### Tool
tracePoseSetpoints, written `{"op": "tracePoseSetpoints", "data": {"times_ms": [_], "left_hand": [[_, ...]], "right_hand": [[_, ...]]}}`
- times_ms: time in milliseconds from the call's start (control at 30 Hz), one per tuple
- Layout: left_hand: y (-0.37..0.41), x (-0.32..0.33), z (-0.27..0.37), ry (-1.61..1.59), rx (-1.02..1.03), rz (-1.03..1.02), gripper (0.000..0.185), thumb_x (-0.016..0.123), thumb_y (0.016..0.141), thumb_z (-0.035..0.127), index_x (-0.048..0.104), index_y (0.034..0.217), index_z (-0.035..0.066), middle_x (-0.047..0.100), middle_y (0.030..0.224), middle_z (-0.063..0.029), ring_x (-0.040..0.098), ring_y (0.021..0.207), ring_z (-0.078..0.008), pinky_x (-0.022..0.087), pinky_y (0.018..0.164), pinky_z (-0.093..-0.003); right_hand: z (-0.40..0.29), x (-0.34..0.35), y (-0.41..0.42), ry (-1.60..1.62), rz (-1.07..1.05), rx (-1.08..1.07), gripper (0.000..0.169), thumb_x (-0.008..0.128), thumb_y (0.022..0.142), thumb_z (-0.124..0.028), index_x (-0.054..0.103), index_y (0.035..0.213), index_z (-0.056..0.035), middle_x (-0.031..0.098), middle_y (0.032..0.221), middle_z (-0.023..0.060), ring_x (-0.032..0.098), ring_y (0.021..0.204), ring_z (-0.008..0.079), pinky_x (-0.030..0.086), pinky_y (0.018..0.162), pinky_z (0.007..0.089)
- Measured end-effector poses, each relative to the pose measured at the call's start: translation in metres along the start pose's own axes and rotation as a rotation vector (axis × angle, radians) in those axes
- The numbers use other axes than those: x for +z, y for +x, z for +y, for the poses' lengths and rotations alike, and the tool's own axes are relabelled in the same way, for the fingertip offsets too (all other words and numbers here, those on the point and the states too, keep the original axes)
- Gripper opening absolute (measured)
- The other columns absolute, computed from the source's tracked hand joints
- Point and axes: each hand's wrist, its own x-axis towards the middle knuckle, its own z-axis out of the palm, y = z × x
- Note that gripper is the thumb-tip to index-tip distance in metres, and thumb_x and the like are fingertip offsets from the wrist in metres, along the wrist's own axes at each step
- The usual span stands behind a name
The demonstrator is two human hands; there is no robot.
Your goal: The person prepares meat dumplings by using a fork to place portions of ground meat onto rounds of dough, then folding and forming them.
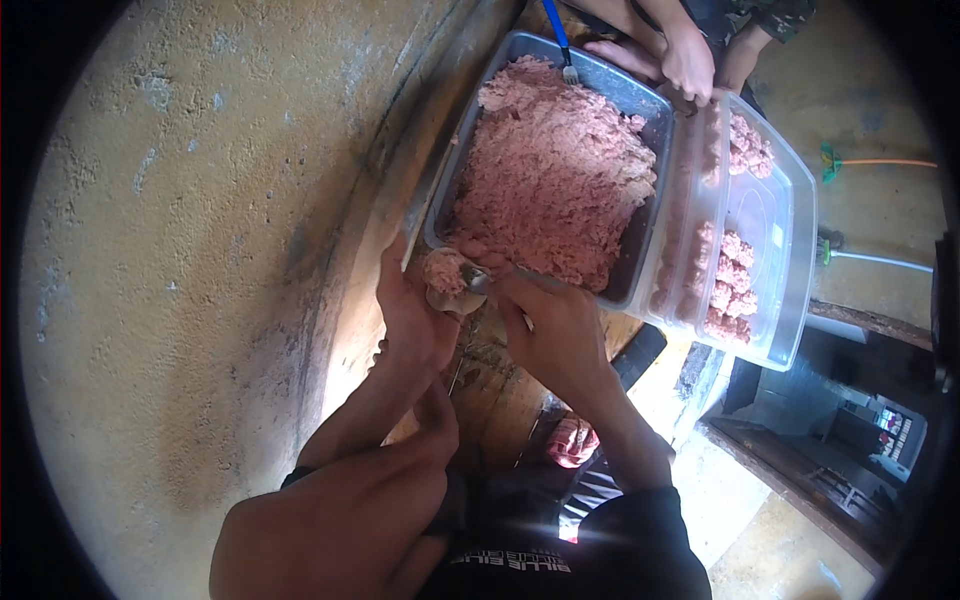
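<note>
In the palm of my left hand [416,322] lies a thin pale wrapper [459,302] with a lump of pink minced meat [444,271] in its middle. My right hand [555,319] grips a metal utensil [477,279], probably a fork, whose head touches the meat. Its handle is mostly hidden by my fingers. Just beyond both hands stands a grey plastic tub [637,247], heaped with pink minced meat mixture [555,172]. Both hands are close to the tub's near left corner.
A blue-handled fork [556,26] leans in the tub's far end. Right of the tub, nested clear plastic containers [795,247] hold clustered meat-filled pieces [731,281]. Another person's hand [688,64] touches their far rim. A rough yellowish wall [187,225] borders the left side.
</note>
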Motion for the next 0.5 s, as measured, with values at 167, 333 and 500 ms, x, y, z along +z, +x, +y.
{"op": "tracePoseSetpoints", "data": {"times_ms": [167, 333, 500], "left_hand": [[-0.009, -0.029, -0.010, -0.087, 0.083, 0.245, 0.079, 0.037, 0.107, 0.063, 0.067, 0.114, -0.010, 0.073, 0.116, -0.0299, 0.069, 0.119, -0.0452, 0.051, 0.114, -0.0558], [-0.011, -0.015, -0.015, -0.065, -0.008, 0.109, 0.074, 0.041, 0.107, 0.060, 0.065, 0.112, -0.010, 0.073, 0.112, -0.0301, 0.071, 0.116, -0.0461, 0.051, 0.115, -0.0587], [-0.012, -0.047, 0.009, -0.125, 0.232, 0.306, 0.062, 0.042, 0.110, 0.050, 0.063, 0.117, -0.008, 0.075, 0.112, -0.0305, 0.073, 0.114, -0.0457, 0.053, 0.113, -0.0601]], "right_hand": [[-0.015, -0.023, -0.027, -0.218, -0.070, 0.162, 0.012, 0.073, 0.096, -0.011, 0.077, 0.107, -0.0081, 0.076, 0.088, 0.0179, 0.075, 0.078, 0.0398, 0.059, 0.066, 0.0488], [-0.015, -0.002, -0.030, -0.066, -0.023, 0.071, 0.011, 0.072, 0.096, -0.014, 0.076, 0.105, -0.0093, 0.076, 0.087, 0.0168, 0.075, 0.076, 0.0393, 0.059, 0.066, 0.0500], [-0.009, -0.028, 0.002, -0.275, -0.137, 0.174, 0.007, 0.071, 0.093, -0.012, 0.077, 0.095, -0.0090, 0.076, 0.086, 0.0162, 0.075, 0.079, 0.0400, 0.059, 0.070, 0.0543]]}}
